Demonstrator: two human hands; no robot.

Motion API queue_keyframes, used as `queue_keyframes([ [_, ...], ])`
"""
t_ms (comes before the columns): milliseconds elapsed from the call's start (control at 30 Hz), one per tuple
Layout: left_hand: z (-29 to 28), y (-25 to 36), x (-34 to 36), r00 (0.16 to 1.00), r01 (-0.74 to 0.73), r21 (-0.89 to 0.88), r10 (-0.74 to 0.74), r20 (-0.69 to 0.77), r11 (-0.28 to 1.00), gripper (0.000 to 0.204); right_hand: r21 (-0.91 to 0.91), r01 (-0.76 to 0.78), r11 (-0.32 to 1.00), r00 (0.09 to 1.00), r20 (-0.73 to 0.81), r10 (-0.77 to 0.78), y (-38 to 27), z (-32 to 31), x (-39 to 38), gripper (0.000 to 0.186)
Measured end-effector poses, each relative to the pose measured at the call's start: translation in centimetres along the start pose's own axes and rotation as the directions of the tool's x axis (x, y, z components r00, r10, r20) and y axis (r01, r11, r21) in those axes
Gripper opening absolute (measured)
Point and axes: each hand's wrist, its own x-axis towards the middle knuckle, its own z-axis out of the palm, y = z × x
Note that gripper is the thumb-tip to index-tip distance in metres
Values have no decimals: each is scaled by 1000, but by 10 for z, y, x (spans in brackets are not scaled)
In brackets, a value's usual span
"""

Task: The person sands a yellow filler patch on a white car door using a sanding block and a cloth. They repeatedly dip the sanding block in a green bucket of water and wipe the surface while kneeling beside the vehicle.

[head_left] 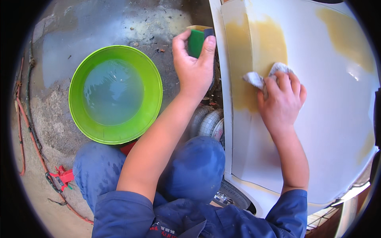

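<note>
My left hand [194, 65] is raised near the panel's left edge, its fingers and thumb closed round a green sanding block [196, 43] with dark sheet material at its right side. On the white car panel [313, 131], my right hand [283, 95] presses a crumpled whitish cloth [281, 68], its fingers bent over it. The cloth lies at the border of a yellowish patch [270, 39] that runs across a crease in the panel. Part of the cloth is hidden beneath the fingers.
A lime-green basin [116, 137] of cloudy water stands on the wet concrete floor [55, 115] to the left. A reddish hose [29, 123] and a red tool-like piece [63, 177] lie beyond my knee. A wheel [234, 194] shows below the panel. Another yellowish patch [345, 35] is at far right.
</note>
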Motion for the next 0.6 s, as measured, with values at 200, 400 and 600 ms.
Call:
queue_keyframes([
  [200, 12, 41, 12, 992, -106, -124, 114, 55, 987, 56, -125, -67, 990, 996, 53, 74, -7, 9, 151, 27],
  [400, -4, 62, 39, 983, -173, -169, 160, -85, 970, 56, -71, -90, 993, 952, -300, 65, 35, -23, 159, 31],
  [600, -10, 0, 18, 999, -16, 78, 19, -45, 997, 61, -108, -32, 994, 994, -106, 21, 64, -60, -19, 33],
])
